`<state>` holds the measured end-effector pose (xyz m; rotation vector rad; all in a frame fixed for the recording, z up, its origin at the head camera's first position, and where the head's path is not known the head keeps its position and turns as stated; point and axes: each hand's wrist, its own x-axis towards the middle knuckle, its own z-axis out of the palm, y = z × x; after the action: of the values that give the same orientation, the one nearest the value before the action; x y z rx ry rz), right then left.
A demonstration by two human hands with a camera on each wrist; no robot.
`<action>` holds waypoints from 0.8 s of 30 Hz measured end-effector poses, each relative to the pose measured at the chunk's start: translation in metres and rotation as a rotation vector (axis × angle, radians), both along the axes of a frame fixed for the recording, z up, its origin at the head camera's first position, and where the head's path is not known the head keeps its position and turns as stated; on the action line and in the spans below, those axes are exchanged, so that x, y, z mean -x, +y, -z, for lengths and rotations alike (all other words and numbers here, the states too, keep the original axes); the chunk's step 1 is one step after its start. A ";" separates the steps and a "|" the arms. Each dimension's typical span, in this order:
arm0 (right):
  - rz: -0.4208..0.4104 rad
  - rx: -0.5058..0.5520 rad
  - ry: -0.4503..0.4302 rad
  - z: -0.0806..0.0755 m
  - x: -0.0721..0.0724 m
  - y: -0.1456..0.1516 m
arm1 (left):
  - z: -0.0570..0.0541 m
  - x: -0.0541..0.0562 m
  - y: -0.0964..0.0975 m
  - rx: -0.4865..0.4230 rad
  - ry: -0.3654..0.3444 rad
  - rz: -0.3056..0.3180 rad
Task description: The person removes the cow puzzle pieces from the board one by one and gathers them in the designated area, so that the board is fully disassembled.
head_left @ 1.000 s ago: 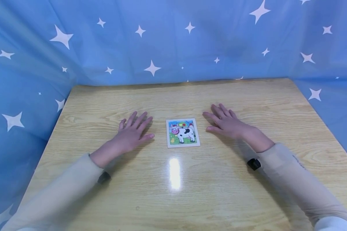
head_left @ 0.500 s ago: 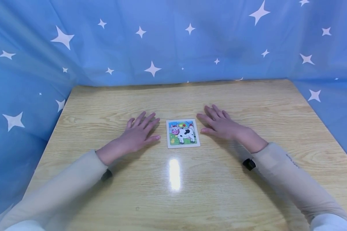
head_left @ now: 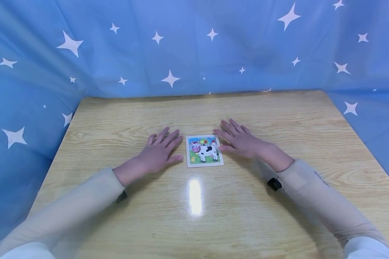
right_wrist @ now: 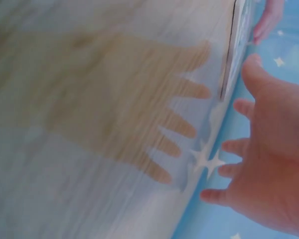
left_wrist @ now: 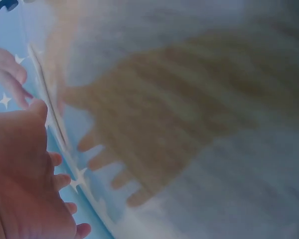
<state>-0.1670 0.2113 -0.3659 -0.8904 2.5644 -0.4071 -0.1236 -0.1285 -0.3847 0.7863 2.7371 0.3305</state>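
A square jigsaw puzzle (head_left: 205, 151) with a cow picture and a pale border lies flat on the table between the two hands. To its left is my left hand (head_left: 157, 154), fingers spread, with thumb and fingertips close to the puzzle's left edge. My right hand (head_left: 241, 141) has its fingers stretched out at the opposite side, and its fingertips overlap the upper right edge of the puzzle in the head view. Both palms face down over the wood. In the right wrist view the puzzle (right_wrist: 234, 50) shows edge-on beyond the thumb. Neither hand holds anything.
A wood-grain table (head_left: 194, 230) carries everything, with a bright light reflection in front of the puzzle. Blue cloth (head_left: 194, 46) with white stars hangs behind the table and along its sides. Dark wrist devices (head_left: 274, 184) sit under both sleeves.
Both hands have moved inward toward the puzzle, the left hand going right and the right hand going left. The puzzle has stayed in place.
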 end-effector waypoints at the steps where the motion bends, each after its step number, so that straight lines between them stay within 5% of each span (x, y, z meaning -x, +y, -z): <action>1: -0.005 -0.003 0.000 0.000 0.001 -0.001 | 0.001 0.000 0.000 0.005 0.001 0.004; 24: -0.094 -0.072 0.009 0.004 0.002 -0.027 | 0.004 0.003 0.011 0.127 0.165 0.145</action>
<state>-0.1686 0.1847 -0.3696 -0.9843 2.5161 -0.2823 -0.1269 -0.1177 -0.3887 1.0115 2.7969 0.0635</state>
